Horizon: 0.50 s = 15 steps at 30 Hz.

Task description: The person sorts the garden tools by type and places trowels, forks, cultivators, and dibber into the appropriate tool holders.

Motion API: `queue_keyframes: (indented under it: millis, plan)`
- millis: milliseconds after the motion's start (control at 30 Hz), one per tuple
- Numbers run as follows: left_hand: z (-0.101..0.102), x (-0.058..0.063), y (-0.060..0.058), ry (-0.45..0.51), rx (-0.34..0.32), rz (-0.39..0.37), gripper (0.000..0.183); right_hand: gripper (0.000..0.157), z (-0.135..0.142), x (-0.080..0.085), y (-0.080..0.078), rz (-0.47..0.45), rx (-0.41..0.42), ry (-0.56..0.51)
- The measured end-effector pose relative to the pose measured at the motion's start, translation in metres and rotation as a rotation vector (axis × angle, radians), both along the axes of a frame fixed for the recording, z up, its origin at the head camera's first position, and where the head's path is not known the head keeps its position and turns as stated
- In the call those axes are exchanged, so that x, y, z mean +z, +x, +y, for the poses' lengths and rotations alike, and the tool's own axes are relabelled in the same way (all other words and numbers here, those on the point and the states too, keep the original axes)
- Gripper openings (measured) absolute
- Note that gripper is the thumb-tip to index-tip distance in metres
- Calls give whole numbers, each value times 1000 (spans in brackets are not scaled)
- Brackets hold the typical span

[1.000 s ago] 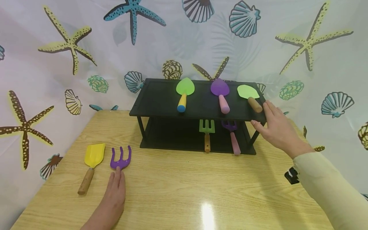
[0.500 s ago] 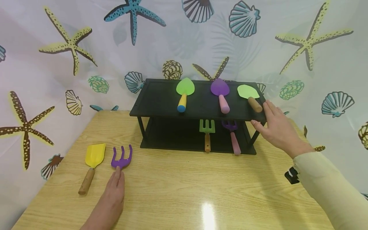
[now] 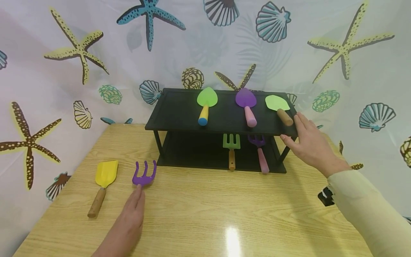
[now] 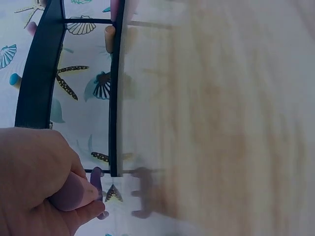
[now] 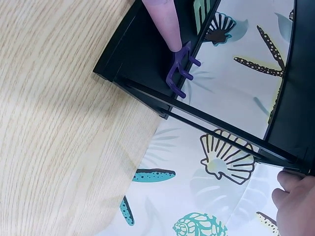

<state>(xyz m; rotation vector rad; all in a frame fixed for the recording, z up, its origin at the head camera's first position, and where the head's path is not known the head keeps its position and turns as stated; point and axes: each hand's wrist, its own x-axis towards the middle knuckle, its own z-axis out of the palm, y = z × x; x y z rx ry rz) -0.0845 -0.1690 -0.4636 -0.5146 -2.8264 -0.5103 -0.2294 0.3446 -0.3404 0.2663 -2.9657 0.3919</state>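
Note:
My left hand (image 3: 129, 216) grips a purple three-pronged hand fork (image 3: 144, 179) above the table's left part, prongs pointing away. In the left wrist view, the end of its pinkish handle (image 4: 69, 194) shows within the curled fingers. My right hand (image 3: 309, 142) rests with fairly straight fingers on the right edge of a black two-tier shelf (image 3: 179, 110), thumb at its front corner. A yellow scoop (image 3: 106, 173) with a wooden handle lies left of my left hand. Nearest my right hand, a pale green scoop (image 3: 277, 102) with a wooden handle lies on the top tier.
On the top tier also lie a green trowel (image 3: 207, 97) and a purple trowel (image 3: 245, 98). The lower tier holds a green hand fork (image 3: 231, 142) and another purple hand fork (image 3: 262, 160), handles jutting past the front. A patterned cloth (image 3: 205, 53) hangs behind the wooden table (image 3: 205, 207).
My left hand has moved to the right with the purple hand fork, which now sits a little nearer the shelf. My right hand has stayed at the shelf's right edge.

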Motion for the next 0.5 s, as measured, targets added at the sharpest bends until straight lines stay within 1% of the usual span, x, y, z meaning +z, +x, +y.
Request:
queue_keyframes:
  millis: [133,233,333,500]
  plan:
    - [6,5,-1,1,-21,-18,45,94,1,-1,-1,-1,-2,2]
    - [11,10,-2,-12,-31,-53,45,95,1,-1,-1,-2,-2,2]
    - [16,12,-3,-43,-52,-10,46,95,1,-1,-1,-3,0,0]
    - [23,13,-8,-78,-103,114,47,94,1,-1,-1,2,1,-5]
